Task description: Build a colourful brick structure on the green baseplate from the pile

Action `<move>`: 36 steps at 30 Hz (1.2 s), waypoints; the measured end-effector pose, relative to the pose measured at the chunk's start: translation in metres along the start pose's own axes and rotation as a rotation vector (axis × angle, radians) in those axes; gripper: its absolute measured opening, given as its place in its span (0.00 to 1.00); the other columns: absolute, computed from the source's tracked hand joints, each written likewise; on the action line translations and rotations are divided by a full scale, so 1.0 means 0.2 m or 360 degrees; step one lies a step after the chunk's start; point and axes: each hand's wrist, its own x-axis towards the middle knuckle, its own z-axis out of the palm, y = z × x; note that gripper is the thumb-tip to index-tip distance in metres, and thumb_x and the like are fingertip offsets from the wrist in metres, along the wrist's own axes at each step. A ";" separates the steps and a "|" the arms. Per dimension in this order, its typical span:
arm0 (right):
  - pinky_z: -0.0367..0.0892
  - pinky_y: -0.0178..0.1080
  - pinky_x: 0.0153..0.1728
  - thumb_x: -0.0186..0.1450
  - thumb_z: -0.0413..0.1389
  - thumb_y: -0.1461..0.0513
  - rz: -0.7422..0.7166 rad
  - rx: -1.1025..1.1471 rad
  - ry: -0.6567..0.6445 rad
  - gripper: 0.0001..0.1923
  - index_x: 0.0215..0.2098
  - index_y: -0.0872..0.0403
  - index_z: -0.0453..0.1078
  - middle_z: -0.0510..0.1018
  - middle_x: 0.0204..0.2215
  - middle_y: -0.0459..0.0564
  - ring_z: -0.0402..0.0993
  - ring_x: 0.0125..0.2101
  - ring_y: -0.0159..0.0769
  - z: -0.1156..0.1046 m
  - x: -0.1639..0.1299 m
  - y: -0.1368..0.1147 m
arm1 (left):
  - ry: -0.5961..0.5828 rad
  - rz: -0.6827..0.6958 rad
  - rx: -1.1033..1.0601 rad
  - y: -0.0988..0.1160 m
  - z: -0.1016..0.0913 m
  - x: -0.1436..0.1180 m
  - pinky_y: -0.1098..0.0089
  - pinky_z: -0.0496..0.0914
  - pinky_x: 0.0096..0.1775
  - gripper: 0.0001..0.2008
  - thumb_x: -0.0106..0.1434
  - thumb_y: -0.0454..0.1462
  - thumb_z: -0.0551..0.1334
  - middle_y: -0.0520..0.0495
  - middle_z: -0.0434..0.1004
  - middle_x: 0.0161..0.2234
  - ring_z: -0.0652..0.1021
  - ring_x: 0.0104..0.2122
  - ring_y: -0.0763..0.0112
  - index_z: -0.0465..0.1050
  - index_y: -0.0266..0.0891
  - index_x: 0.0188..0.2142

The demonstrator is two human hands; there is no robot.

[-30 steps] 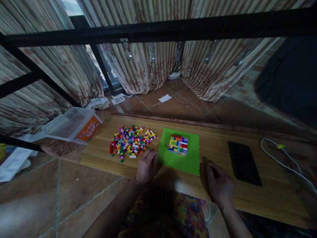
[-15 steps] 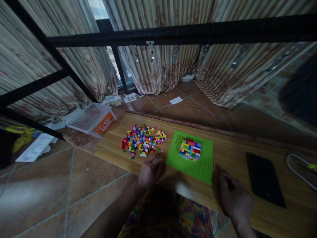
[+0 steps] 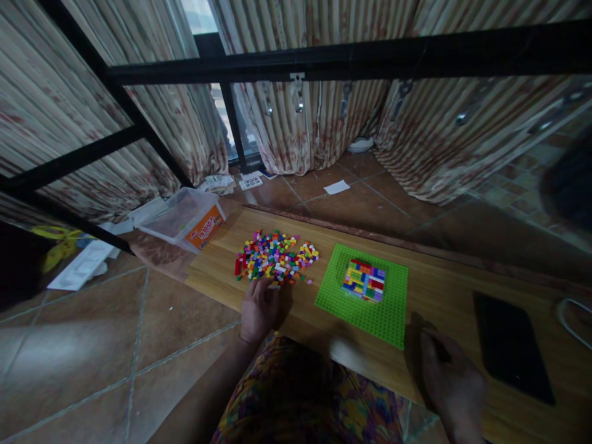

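A loose heap of small coloured toy bricks (image 3: 272, 256) lies on the wooden table. My left hand (image 3: 259, 308) is at the heap's near edge, palm down with the fingers curled; anything under the fingertips is hidden. To the right is a green studded baseplate (image 3: 333, 293), bearing a tight multicoloured block of bricks (image 3: 365, 280) at its middle. My right hand (image 3: 451, 370) rests beside the plate's near right corner, its fingers curled towards the thumb. The inside of that hand is dark, and I cannot make out whether it holds anything.
A clear plastic box (image 3: 185, 219) with an orange label stands past the table's left end. A dark flat tablet-like object (image 3: 513, 345) lies to the right, near a white cable (image 3: 573, 327). Behind the table are a black metal frame (image 3: 324, 65) and striped curtains (image 3: 296, 135).
My left hand has moved left and slightly forward, from beside the baseplate to the brick heap. My right hand keeps its place by the plate. The whole view has shifted slightly.
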 end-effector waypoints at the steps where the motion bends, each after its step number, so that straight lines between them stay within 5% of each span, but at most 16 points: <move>1: 0.69 0.42 0.36 0.62 0.50 0.48 -0.0024 0.0015 0.0025 0.21 0.40 0.53 0.75 0.80 0.41 0.55 0.78 0.38 0.48 0.00 0.00 0.00 | -0.0001 -0.0028 0.0035 -0.01 -0.01 0.01 0.70 0.73 0.38 0.08 0.62 0.36 0.59 0.45 0.73 0.38 0.76 0.35 0.70 0.70 0.39 0.42; 21: 0.69 0.44 0.32 0.63 0.49 0.47 -0.0044 -0.0003 0.0012 0.23 0.41 0.54 0.76 0.81 0.39 0.57 0.78 0.35 0.50 0.00 0.00 0.00 | -0.0097 -0.0153 0.0161 -0.04 0.01 0.11 0.64 0.73 0.43 0.17 0.58 0.31 0.55 0.44 0.77 0.40 0.78 0.40 0.63 0.70 0.40 0.47; 36: 0.69 0.40 0.36 0.63 0.50 0.46 -0.0100 0.0139 0.0055 0.24 0.39 0.55 0.76 0.80 0.40 0.57 0.78 0.37 0.47 0.00 -0.01 -0.01 | -0.0169 -0.0100 0.0167 0.01 0.00 0.06 0.66 0.73 0.37 0.15 0.60 0.40 0.60 0.45 0.74 0.38 0.77 0.35 0.66 0.68 0.39 0.46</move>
